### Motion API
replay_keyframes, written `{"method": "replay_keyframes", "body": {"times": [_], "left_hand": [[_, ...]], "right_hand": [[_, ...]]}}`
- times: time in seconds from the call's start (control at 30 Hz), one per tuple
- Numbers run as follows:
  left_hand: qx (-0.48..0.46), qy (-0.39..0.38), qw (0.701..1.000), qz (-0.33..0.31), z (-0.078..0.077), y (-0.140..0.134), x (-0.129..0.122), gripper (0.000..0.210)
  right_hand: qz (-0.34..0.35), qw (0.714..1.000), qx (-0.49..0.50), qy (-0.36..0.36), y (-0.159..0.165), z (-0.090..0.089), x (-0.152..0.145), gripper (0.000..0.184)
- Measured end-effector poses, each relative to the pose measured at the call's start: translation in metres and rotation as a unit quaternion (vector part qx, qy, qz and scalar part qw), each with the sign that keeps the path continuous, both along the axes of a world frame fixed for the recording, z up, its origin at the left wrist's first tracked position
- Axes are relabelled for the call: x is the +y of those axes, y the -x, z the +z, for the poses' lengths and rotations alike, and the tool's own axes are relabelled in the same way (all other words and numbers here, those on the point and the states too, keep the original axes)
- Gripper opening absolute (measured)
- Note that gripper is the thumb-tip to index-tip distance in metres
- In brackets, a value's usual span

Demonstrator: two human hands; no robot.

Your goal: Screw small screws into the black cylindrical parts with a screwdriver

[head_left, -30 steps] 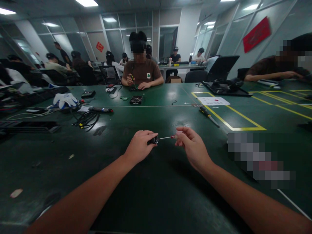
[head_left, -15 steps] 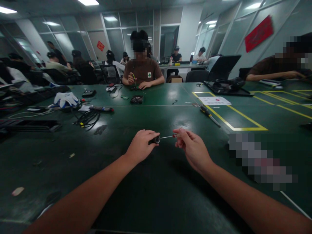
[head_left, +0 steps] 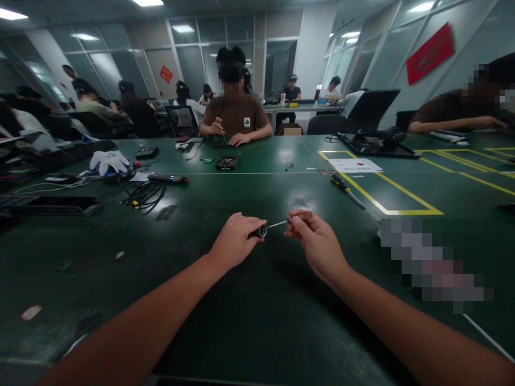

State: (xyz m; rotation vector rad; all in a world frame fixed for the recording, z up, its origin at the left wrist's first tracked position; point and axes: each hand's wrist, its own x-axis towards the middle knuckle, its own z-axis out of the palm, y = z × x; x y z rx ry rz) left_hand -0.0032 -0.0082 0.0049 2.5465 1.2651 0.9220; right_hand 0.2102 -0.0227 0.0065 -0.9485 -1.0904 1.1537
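Note:
My left hand (head_left: 237, 240) is closed around a small black cylindrical part (head_left: 260, 231) whose round, light-rimmed end faces right. Most of that part is hidden by the fingers. In my right hand (head_left: 317, 238) is a thin screwdriver (head_left: 278, 223), pinched by its reddish handle, with the metal shaft pointing left. The tip of the shaft meets or lies just in front of the rim of the black part; I cannot tell whether it is inside. Both hands are held above the green table (head_left: 249, 321).
A yellow-and-black screwdriver (head_left: 346, 191) lies right, by yellow tape and a paper sheet (head_left: 354, 165). Left are coiled black cables (head_left: 145, 195), a pen-like tool (head_left: 168, 179) and white gloves (head_left: 108, 163). Opposite, a person in brown (head_left: 235, 118) works beside a black box (head_left: 226, 163).
My right hand's fingers have shifted and curled around the screwdriver handle, and the shaft tilts slightly more. My left hand keeps its hold on the black part.

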Motion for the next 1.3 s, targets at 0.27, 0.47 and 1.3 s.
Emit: {"method": "replay_keyframes", "body": {"times": [0.27, 0.47, 1.3], "left_hand": [[-0.013, 0.015, 1.0, 0.015, 0.001, 0.001, 0.0, 0.042], [-0.012, -0.003, 1.0, 0.021, -0.002, 0.003, 0.002, 0.04], [-0.027, -0.017, 0.999, 0.029, -0.001, 0.006, 0.004, 0.039]], "right_hand": [[-0.032, 0.999, -0.041, -0.006, 0.0, -0.004, 0.002, 0.034], [-0.013, 0.999, -0.051, -0.004, 0.002, -0.008, 0.001, 0.033], [0.036, 0.997, -0.066, -0.011, -0.01, 0.005, 0.004, 0.034]]}}
